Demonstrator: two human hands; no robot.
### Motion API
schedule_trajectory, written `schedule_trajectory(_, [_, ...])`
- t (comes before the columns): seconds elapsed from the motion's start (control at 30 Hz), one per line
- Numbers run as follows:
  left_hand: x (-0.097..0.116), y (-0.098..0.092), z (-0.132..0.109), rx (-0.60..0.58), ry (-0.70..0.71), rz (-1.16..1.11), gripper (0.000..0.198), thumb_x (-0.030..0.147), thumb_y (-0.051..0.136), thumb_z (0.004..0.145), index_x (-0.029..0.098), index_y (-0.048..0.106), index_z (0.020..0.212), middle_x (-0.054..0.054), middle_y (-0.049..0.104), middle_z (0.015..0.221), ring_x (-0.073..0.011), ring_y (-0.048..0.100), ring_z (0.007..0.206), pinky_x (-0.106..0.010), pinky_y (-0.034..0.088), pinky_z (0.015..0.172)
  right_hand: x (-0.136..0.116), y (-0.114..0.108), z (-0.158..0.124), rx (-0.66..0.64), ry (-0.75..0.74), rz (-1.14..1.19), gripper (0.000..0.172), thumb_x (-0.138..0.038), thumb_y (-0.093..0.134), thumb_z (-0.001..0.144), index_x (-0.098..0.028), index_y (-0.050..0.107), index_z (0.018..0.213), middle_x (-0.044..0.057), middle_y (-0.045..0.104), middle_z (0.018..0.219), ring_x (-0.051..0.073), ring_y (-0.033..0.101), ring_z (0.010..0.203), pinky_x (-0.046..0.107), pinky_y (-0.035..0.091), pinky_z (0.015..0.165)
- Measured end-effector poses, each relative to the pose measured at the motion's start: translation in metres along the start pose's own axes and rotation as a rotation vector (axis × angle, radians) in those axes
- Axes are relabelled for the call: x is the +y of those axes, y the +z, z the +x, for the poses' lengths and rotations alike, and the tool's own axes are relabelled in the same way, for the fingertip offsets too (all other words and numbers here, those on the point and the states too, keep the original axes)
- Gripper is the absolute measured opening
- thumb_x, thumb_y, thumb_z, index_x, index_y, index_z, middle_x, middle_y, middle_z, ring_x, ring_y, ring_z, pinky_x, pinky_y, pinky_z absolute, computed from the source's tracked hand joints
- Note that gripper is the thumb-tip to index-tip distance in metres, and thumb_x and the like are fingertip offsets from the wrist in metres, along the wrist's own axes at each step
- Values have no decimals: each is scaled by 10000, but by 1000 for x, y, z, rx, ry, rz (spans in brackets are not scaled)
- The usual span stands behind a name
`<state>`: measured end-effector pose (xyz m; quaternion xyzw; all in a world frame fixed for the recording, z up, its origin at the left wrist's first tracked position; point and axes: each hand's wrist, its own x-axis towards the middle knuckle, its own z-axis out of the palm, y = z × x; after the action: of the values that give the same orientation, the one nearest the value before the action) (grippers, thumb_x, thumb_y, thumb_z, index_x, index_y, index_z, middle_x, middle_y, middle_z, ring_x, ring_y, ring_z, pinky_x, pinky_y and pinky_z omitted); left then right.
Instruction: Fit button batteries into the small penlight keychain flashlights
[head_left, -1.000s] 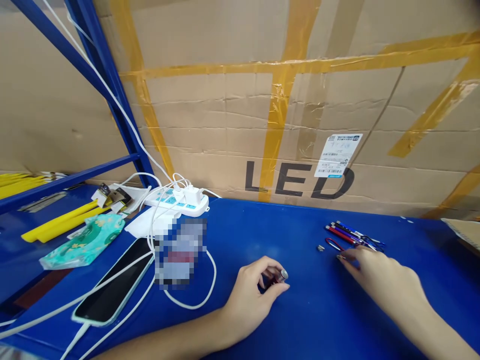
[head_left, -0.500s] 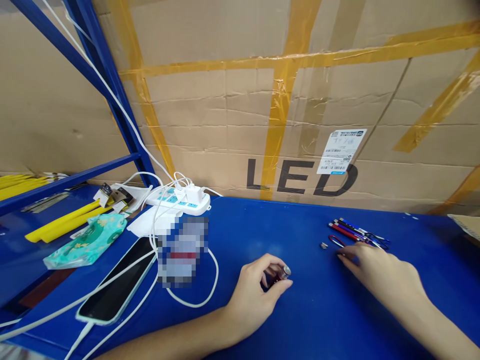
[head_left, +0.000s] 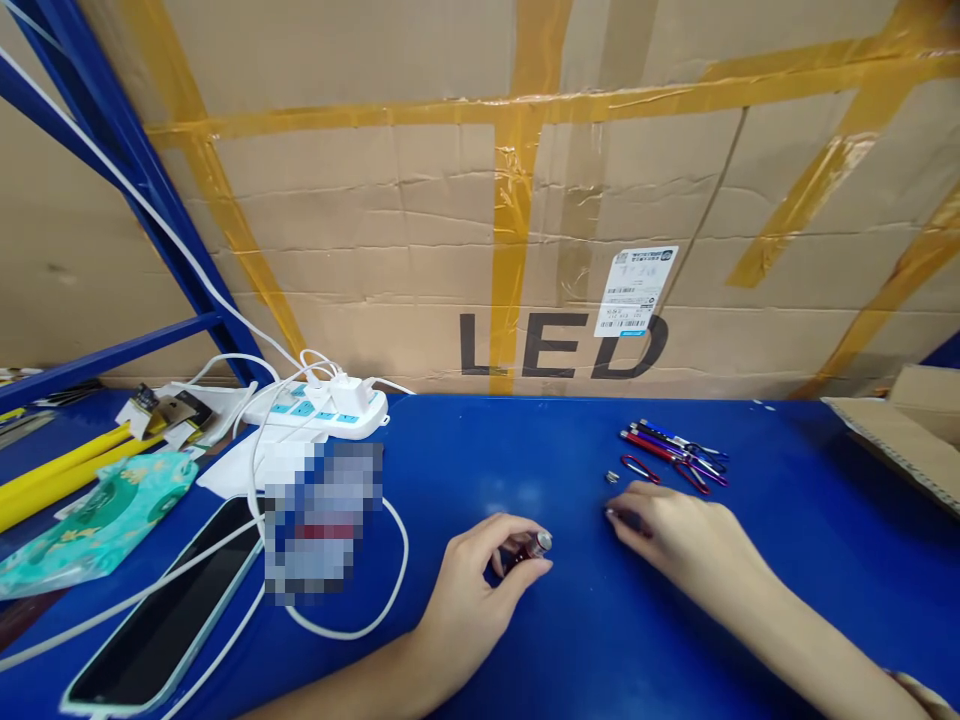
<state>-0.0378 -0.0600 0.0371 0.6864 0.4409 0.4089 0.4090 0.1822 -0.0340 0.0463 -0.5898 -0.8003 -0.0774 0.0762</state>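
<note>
My left hand [head_left: 469, 590] rests on the blue table [head_left: 570, 640], its fingers closed round a small dark red cylinder with a silver tip [head_left: 527, 548]. My right hand [head_left: 679, 540] lies palm down to its right, fingers curled over something I cannot make out at the fingertips. Just beyond the right hand lie a small silver piece [head_left: 612, 477], a red clip [head_left: 636, 466] and a bunch of thin red, blue and purple pen-like sticks [head_left: 671, 448].
A large taped cardboard box marked LED [head_left: 555, 200] walls off the back. At the left are a white power strip [head_left: 319, 412] with cables, a phone [head_left: 161, 620], a teal packet [head_left: 97, 530] and yellow bars [head_left: 60, 475]. An open carton [head_left: 900, 425] sits at the right edge.
My right hand has drawn back from the pen-like sticks toward me and toward the left hand. The view has swung to the right. The left hand keeps its hold on the cylinder.
</note>
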Motion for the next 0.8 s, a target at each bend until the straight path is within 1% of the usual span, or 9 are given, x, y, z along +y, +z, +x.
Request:
schedule_trajectory(0.07, [0, -1, 0, 1, 17, 28, 88, 158, 634, 777, 197, 693, 830, -9, 670, 755, -138, 571, 667, -216, 418, 616, -12, -1, -6, 203, -182, 202, 213, -203, 479, 876, -228, 690, 864, 7, 714, 854, 147, 689, 719, 193, 503, 514])
schedule_trajectory(0.1, [-1, -1, 0, -1, 25, 40, 86, 156, 643, 772, 194, 701, 823, -11, 667, 748, -136, 563, 657, -217, 420, 617, -19, -3, -9, 316, -257, 319, 209, -215, 471, 894, -218, 680, 888, 11, 711, 857, 124, 681, 710, 179, 512, 548])
schedule_trajectory(0.13, [-1, -1, 0, -6, 33, 50, 87, 153, 648, 770, 191, 707, 821, -14, 667, 745, -136, 558, 652, -217, 422, 618, -25, -4, -12, 402, -323, 420, 192, -213, 479, 902, -205, 670, 912, 16, 707, 854, 108, 672, 701, 170, 517, 577])
schedule_trajectory(0.2, [-2, 0, 0, -19, 46, 57, 89, 147, 650, 772, 181, 716, 822, -23, 674, 750, -136, 558, 651, -215, 427, 619, -34, -8, -17, 508, -424, 547, 143, -176, 524, 890, -182, 658, 941, 23, 699, 839, 90, 655, 677, 160, 515, 597])
schedule_trajectory(0.3, [-2, 1, 0, -30, 65, 54, 109, 123, 641, 776, 167, 723, 832, -32, 676, 749, -135, 564, 649, -208, 432, 614, -41, -12, -21, 536, -517, 599, 144, -122, 563, 869, -161, 657, 971, 39, 695, 856, 92, 655, 712, 161, 511, 604])
schedule_trajectory(0.43, [-2, 1, 1, -40, 67, 58, 162, 70, 616, 768, 157, 724, 853, -32, 670, 742, -131, 569, 644, -198, 428, 591, -41, -11, -22, 508, -561, 608, 158, -114, 553, 876, -161, 670, 971, 50, 687, 880, 88, 652, 708, 159, 511, 589])
schedule_trajectory(0.5, [-2, 1, 2, -42, 59, 62, 151, 83, 619, 773, 156, 722, 854, -35, 672, 750, -134, 570, 647, -200, 427, 588, -40, -10, -21, 508, -549, 608, 153, -115, 552, 876, -158, 672, 960, 46, 685, 875, 79, 647, 685, 153, 511, 587])
schedule_trajectory(0.67, [-3, 1, 0, -45, 62, 67, 123, 120, 651, 770, 180, 723, 848, -20, 662, 736, -131, 557, 634, -204, 431, 593, -39, -7, -22, 563, -471, 574, 129, -135, 557, 869, -153, 679, 908, 34, 683, 843, 73, 642, 647, 151, 505, 572])
schedule_trajectory(0.8, [-3, 1, -1, -43, 75, 67, 124, 107, 658, 753, 176, 723, 834, -18, 653, 717, -129, 544, 616, -205, 433, 587, -38, -7, -22, 530, -488, 568, 158, -127, 542, 875, -158, 686, 933, 44, 675, 856, 66, 628, 621, 151, 485, 536])
